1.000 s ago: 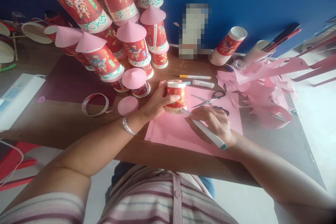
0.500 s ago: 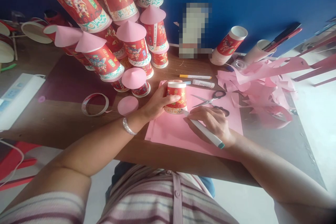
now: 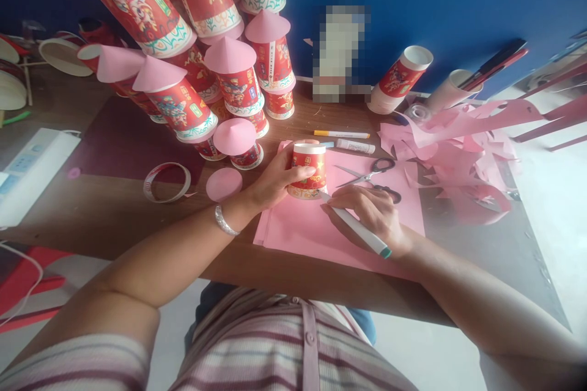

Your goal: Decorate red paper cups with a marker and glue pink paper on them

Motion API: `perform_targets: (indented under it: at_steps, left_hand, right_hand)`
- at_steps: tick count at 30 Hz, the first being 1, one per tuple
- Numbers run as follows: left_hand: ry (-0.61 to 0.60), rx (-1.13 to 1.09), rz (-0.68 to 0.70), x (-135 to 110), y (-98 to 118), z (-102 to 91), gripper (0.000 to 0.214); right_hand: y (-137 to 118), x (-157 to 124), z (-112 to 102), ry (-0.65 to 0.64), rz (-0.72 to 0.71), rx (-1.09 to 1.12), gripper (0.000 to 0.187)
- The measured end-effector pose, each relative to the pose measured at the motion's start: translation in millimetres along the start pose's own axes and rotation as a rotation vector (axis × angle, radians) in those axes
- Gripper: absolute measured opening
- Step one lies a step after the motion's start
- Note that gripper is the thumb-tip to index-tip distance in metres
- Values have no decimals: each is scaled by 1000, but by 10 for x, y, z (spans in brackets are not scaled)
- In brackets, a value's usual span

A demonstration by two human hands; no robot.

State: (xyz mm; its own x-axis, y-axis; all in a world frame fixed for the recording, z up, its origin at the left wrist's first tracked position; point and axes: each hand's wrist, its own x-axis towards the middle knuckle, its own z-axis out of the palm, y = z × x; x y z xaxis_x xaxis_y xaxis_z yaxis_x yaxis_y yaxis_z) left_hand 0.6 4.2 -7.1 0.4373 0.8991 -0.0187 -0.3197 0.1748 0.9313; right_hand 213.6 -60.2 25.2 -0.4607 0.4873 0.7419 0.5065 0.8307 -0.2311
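My left hand point(image 3: 280, 176) is wrapped round a red paper cup point(image 3: 316, 164) with a white rim and a patterned pale band at its lower end. In my right hand point(image 3: 373, 214) is a white marker point(image 3: 362, 233) with a green end, its tip at the cup's lower band. Pink paper sheets point(image 3: 298, 238) lie beneath both hands. Black-handled scissors point(image 3: 367, 176) rest on the paper just beyond my right hand, blades partly spread. A yellow-ended marker point(image 3: 342, 134) and a pale capped marker point(image 3: 355, 146) lie behind the cup.
Several stacked red cups point(image 3: 235, 87) with pink paper cones stand at the back left. A tape roll point(image 3: 166, 182) and a pink disc point(image 3: 224, 184) lie left of my hand. Pink paper scraps point(image 3: 477, 146), a cup stack point(image 3: 401, 78) and a pen holder point(image 3: 452, 91) are at right.
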Motion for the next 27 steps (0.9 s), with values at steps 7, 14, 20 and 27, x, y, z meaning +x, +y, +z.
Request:
perform_targets:
  at_steps: [7,14,20,27]
  left_hand:
    - [-15,13,-21,10,-15,-20,53]
    - [-20,-5,-30,7,-16,-24,57]
    - [-25,1,-23,5,-22,-26,52]
    - [-35,13,-8,-5,-1,-10,51]
  right_hand:
    - [9,-7,-6,-8,4,-8,12]
    - [5,-14,-6,-19,17,-1,13]
    - [-9,-4,-10,43,-17,-11,19]
    - [3,9,-24,25,-14,-5,21]
